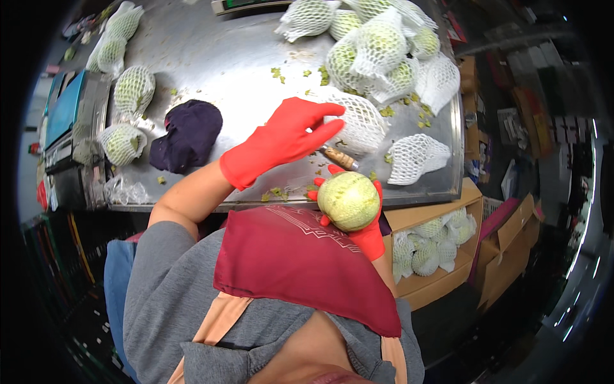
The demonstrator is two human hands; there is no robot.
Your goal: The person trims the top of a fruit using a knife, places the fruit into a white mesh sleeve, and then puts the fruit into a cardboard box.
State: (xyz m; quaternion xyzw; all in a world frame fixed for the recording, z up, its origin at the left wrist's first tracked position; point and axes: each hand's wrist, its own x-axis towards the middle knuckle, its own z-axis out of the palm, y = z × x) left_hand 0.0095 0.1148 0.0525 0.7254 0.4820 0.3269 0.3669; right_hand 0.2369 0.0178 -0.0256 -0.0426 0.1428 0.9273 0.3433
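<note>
My right hand (371, 240), in a red rubber glove, cups a bare round yellow-green melon (348, 201) at the table's front edge. My left hand (304, 126), also red-gloved, reaches over the table with thumb and forefinger apart. Its fingertips overlap the left edge of a white foam net sleeve (360, 122); whether they touch it I cannot tell. Just below lies a wooden-handled tool (340, 157), its far end hidden. A flattened foam net sleeve (417, 159) rests to the right of it.
Netted melons (379, 45) are heaped at the back right of the metal table (249, 53). More stand left, near a dark purple cloth (187, 137) and clear plastic (125, 190). Green scraps (276, 193) litter the surface. A cardboard box (434, 288) of netted melons sits below right.
</note>
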